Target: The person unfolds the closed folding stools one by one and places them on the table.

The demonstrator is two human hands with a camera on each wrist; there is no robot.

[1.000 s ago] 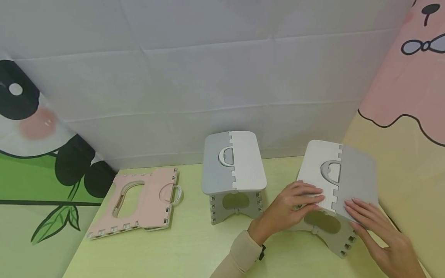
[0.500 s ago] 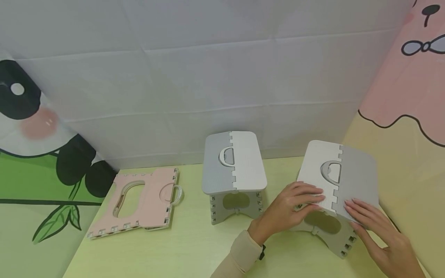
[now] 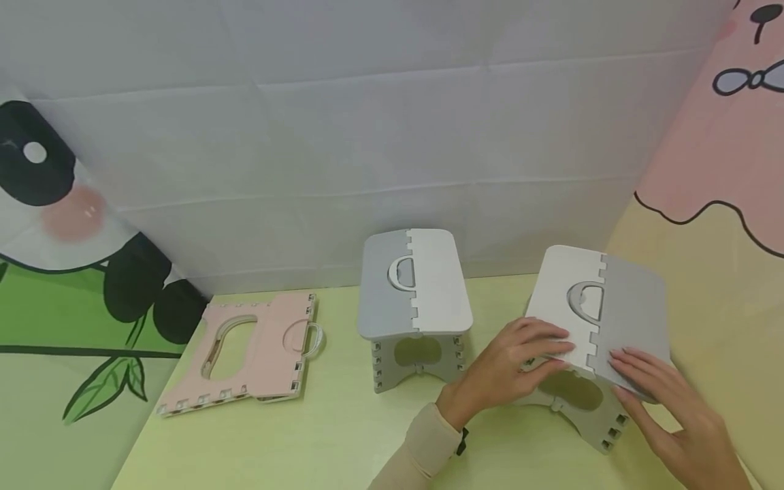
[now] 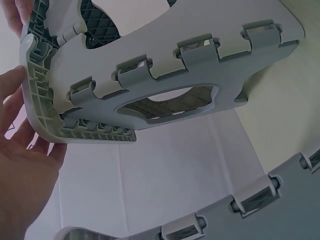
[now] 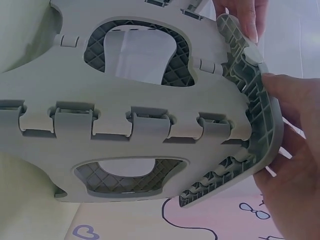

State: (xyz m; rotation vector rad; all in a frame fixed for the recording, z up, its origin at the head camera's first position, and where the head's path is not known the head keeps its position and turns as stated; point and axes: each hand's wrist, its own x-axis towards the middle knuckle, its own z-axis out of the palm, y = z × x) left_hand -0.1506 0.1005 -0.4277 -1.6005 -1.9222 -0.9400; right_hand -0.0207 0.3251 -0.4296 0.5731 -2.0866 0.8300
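Observation:
A folding step stool with a white and grey seat (image 3: 633, 299) stands unfolded on the right side of the table, handle loop in its seat. On the front of its white half rests my left hand (image 3: 505, 364), fingers on top and thumb at the rim. My right hand (image 3: 680, 415) lies on the grey half's front corner, its fingers fairly straight and its thumb by the front edge. Both wrist views look in beneath the seat at the hinged legs (image 4: 165, 65) and ribbed underside (image 5: 257, 110); there the palms are partly out of sight.
A second unfolded step stool (image 3: 437, 279), grey and white, stands left of my left hand. Farther left, a pink folding stool (image 3: 269, 347) lies folded flat on the light green table (image 3: 343, 435). A white cloth backdrop (image 3: 367, 136) closes off the back.
My right hand has shifted slightly on the seat, showing more of the stool's front right corner. The left hand stays in place. The head view has drifted a little.

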